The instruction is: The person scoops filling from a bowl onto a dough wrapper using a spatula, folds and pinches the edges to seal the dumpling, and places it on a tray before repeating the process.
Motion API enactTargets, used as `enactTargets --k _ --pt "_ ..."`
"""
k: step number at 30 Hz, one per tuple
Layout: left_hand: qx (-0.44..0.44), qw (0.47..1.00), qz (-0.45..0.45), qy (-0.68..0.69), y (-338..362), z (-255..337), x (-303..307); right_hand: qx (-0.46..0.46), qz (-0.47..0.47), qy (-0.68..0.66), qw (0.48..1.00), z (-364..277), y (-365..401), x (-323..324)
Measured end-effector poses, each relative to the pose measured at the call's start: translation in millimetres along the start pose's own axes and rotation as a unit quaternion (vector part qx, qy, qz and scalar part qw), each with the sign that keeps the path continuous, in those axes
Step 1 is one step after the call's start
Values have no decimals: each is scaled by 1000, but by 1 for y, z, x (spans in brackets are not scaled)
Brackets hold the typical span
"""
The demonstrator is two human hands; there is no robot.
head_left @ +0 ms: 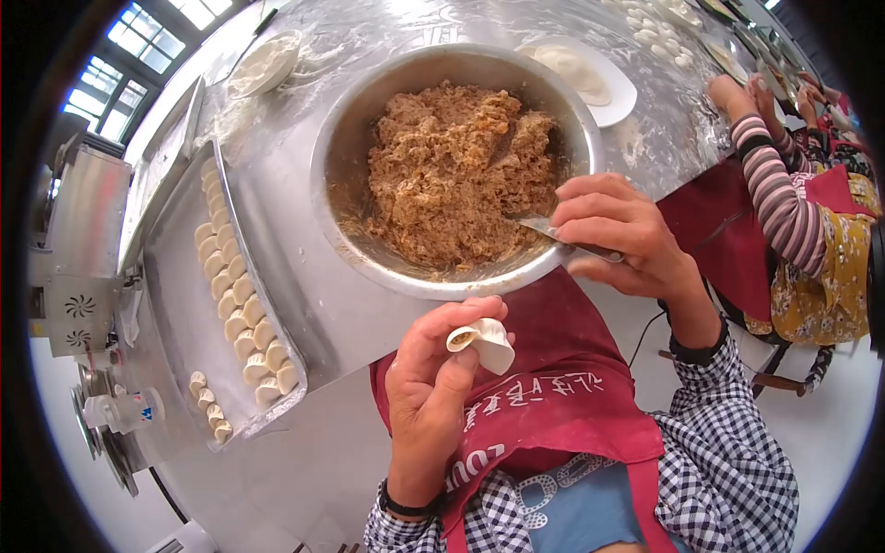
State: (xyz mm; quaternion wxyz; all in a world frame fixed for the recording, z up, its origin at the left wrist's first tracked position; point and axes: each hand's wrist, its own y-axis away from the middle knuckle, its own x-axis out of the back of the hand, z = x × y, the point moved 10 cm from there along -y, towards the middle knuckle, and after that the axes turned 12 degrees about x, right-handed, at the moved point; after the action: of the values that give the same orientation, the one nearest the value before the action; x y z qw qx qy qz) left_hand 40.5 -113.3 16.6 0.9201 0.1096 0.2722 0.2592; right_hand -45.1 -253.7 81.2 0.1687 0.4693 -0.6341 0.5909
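My left hand [431, 373] pinches a dumpling wrapper [490, 347] between thumb and fingers. The wrapper is folded over, and a little brown filling shows at its opening. In my right hand [622, 235] is a flat metal spatula [544, 227], its tip touching the meat filling [452, 175]. That filling, brown and coarse, lies heaped in a large steel bowl [334, 230]. The bowl stands on the metal table just beyond both hands.
On the left, a metal tray [180, 313] holds rows of folded dumplings [241, 313]. A white plate [619, 103] with pale round wrappers [572, 72] sits behind the bowl. Flour dusts the tabletop [369, 28]. Another person in a striped sleeve [779, 194] works at right.
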Motion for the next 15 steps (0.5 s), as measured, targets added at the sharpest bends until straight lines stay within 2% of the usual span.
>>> enactTargets --k 1,3,4,6,11,15 --pt "-10 1000 0 -4 1 2 0 2 1 0 1000 -5 -2 4" --pt "-21 1000 5 -8 1 4 0 -37 92 -29 995 -13 -1 28" --pt "-27 1000 10 -5 1 6 -1 -36 94 -33 994 -23 -5 31" --pt "-31 999 13 -7 2 8 -4 -33 178 -111 977 -42 -9 44" --pt "-7 993 -51 110 7 4 -19 -60 212 -144 965 -61 -28 -1" --pt "11 994 -23 111 13 -4 -10 -71 252 -147 954 -60 -30 -16"
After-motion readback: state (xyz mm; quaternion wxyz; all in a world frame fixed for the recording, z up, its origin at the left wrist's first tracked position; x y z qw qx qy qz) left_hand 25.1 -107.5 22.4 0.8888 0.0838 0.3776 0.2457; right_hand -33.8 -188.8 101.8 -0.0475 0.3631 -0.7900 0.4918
